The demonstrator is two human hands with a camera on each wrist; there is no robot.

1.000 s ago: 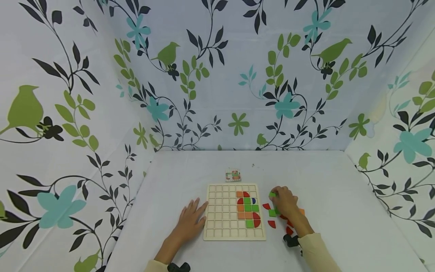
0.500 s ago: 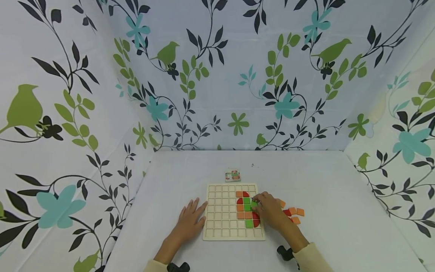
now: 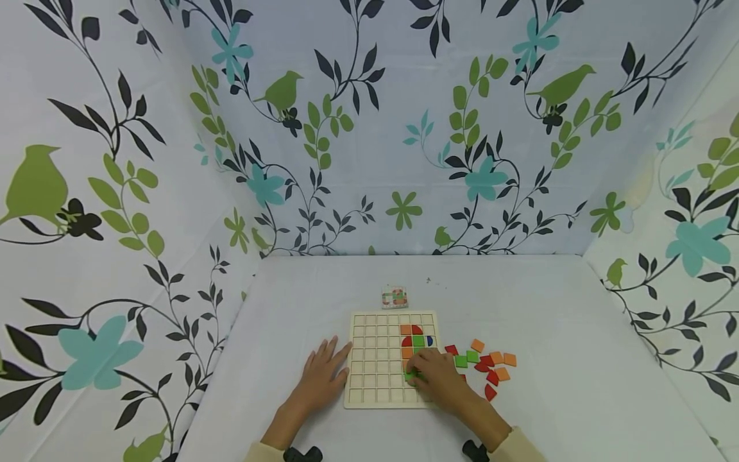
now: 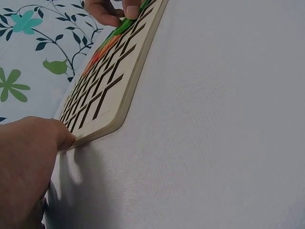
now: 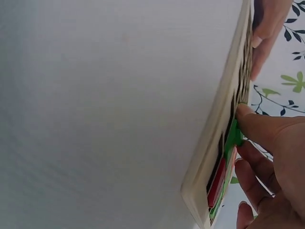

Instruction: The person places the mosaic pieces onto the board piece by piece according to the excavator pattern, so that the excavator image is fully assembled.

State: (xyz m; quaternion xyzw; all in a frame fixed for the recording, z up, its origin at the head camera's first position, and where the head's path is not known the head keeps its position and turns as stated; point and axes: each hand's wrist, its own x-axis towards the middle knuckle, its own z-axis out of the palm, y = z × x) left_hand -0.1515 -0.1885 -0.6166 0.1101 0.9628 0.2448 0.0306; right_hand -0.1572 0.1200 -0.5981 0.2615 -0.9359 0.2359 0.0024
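Observation:
A square wooden grid board (image 3: 369,399) lies on the white table, with orange, red, green and blue pieces set in its right-hand cells. My right hand (image 3: 437,377) is over those cells and pinches a green tile (image 4: 125,26) between thumb and fingers, low against the board. In the right wrist view the thumb and fingertips of this hand bracket the green tile (image 5: 233,135), beside a red piece (image 5: 217,183). Fingers spread, my left hand (image 3: 323,373) rests at the board's left edge, touching it. My right hand hides some of the filled cells.
Right of the board lie loose orange tiles (image 3: 497,357), red rounded pieces (image 3: 491,392) and green tiles (image 3: 460,361). Behind the board is a small pattern card (image 3: 394,297). A leaf-and-bird printed cloth (image 3: 369,128) hangs at the back and sides.
My right hand has gone from the loose pieces leftward onto the board, then down to its lower filled rows, carrying the green tile. My left hand has stayed at the board's edge.

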